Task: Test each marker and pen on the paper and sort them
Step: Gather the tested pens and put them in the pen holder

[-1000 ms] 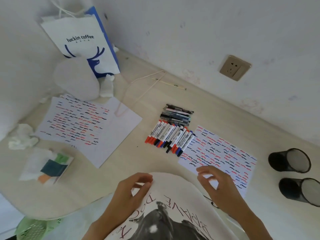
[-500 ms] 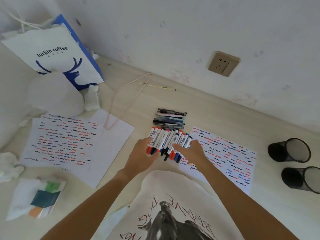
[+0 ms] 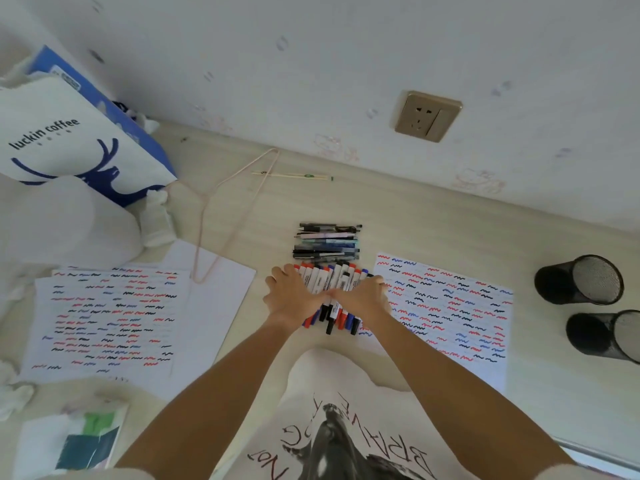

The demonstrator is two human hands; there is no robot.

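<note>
- Your left hand (image 3: 289, 296) and right hand (image 3: 363, 297) cupped the markers (image 3: 329, 282) mid-frame, fingers curled round them.
- They looked light, smooth and roll-prone; hold the sides.

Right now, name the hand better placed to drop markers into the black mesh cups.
Right. The right hand grips the markers on the side nearer the black mesh cups. The left hand would have to cross over.

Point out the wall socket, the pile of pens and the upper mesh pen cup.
wall socket (image 3: 426, 116), head view, centre of its faceplate
pile of pens (image 3: 327, 243), head view, middle of the pile
upper mesh pen cup (image 3: 557, 282), head view, dark side wall
</note>
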